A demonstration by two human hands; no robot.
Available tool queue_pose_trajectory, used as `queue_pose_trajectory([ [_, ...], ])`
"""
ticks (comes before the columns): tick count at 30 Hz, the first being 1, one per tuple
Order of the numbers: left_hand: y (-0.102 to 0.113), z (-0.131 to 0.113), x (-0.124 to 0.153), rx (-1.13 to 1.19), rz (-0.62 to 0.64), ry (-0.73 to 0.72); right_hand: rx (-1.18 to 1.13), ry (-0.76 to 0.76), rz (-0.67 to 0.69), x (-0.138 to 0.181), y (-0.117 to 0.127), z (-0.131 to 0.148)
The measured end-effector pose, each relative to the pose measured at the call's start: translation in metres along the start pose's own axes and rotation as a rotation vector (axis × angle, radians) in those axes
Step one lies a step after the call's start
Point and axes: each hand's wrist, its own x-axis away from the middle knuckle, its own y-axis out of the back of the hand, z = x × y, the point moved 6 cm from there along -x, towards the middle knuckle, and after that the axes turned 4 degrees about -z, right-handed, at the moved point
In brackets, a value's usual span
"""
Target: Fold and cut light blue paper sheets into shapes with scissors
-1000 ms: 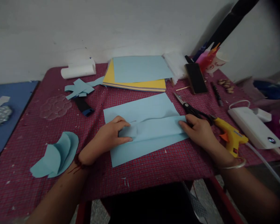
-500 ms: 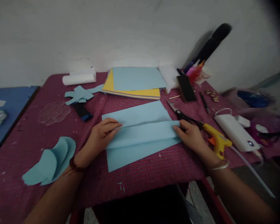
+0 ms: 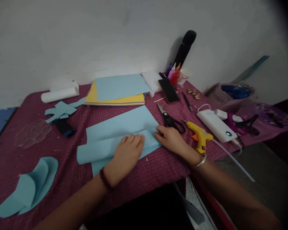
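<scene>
A light blue paper sheet point(image 3: 98, 150) lies folded or curled over itself, its left end rounded and raised. My left hand point(image 3: 128, 153) rests palm down on it, fingers laid flat across the folded strip. At the right end my right hand point(image 3: 170, 139) pinches the paper edge between thumb and fingers. Under and behind this fold is a flat blue paper area point(image 3: 124, 119); whether it is one sheet with the fold I cannot tell. Black-handled scissors point(image 3: 170, 121) lie just beyond my right hand, with a yellow glue gun point(image 3: 200, 135) to their right.
Behind lies a stack of blue and yellow paper point(image 3: 121, 88). Blue strips point(image 3: 61, 110), a white roll point(image 3: 60, 93) and blue curved cutouts point(image 3: 30, 185) are on the left. A phone point(image 3: 168, 90), a marker point(image 3: 187, 101) and a white power bank point(image 3: 216, 125) occupy the right.
My left hand has moved from the paper's left end rightward onto its middle, no longer pinching it. The fold's left end now curls up. The view has swung right.
</scene>
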Motion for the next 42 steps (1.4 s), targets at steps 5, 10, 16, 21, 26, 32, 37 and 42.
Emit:
queue_pose_trajectory([
  [5, -0.018, -0.005, 0.005, 0.021, 0.043, 0.005, 0.084, -0.024, 0.021, 0.000, -0.003, -0.002],
  [10, -0.022, -0.006, 0.005, 0.090, -0.011, 0.019, -0.102, -0.069, -0.033, 0.004, 0.002, -0.005],
  [16, 0.011, 0.040, 0.012, 0.232, -0.343, 0.146, -0.308, -0.097, -0.101, 0.008, 0.006, -0.013],
  [21, 0.080, 0.129, 0.094, 0.500, -0.799, 0.876, -0.239, -0.092, -0.096, 0.008, -0.001, -0.019],
  [26, 0.058, 0.149, 0.188, 0.515, -0.506, 1.184, -0.238, -0.072, -0.089, 0.009, -0.003, -0.020],
  [32, 0.058, 0.117, 0.193, 0.278, -0.534, 0.906, -0.200, -0.075, -0.072, 0.008, -0.003, -0.019],
  [37, 0.091, 0.057, 0.118, -0.097, -0.762, 0.367, -0.169, -0.060, -0.080, 0.008, -0.002, -0.016],
  [42, 0.035, 0.033, 0.054, 0.080, -0.472, -0.033, -0.150, -0.049, -0.078, 0.008, -0.002, -0.016],
])
